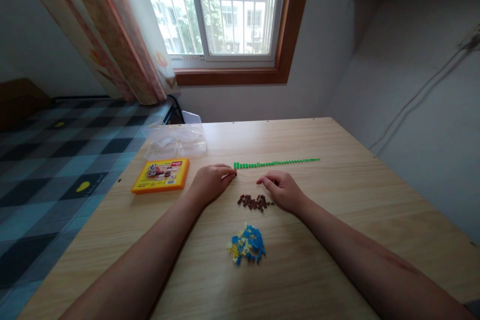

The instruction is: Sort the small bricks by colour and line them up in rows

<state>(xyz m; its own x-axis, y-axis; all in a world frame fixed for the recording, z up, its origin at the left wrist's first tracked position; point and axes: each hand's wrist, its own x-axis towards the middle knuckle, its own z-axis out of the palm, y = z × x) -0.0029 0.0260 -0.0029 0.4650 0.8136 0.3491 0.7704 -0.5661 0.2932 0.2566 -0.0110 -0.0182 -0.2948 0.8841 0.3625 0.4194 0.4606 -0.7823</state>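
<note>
A long row of small green bricks point(275, 162) lies across the wooden table point(337, 200). My left hand point(212, 182) rests just left of the row's near end, fingers curled together in a pinch on something I cannot make out. My right hand point(283, 191) lies beside a little heap of dark brown bricks point(255, 202), its fingers also curled and pinched on something too small to name. A pile of blue, yellow and white bricks point(246, 246) sits nearer to me, between my forearms.
An orange-yellow box point(161, 175) lies at the table's left, with clear plastic bags point(174, 142) behind it. A bed with a checked cover point(56, 160) stands left of the table. A window and a curtain are behind; a grey wall is at the right.
</note>
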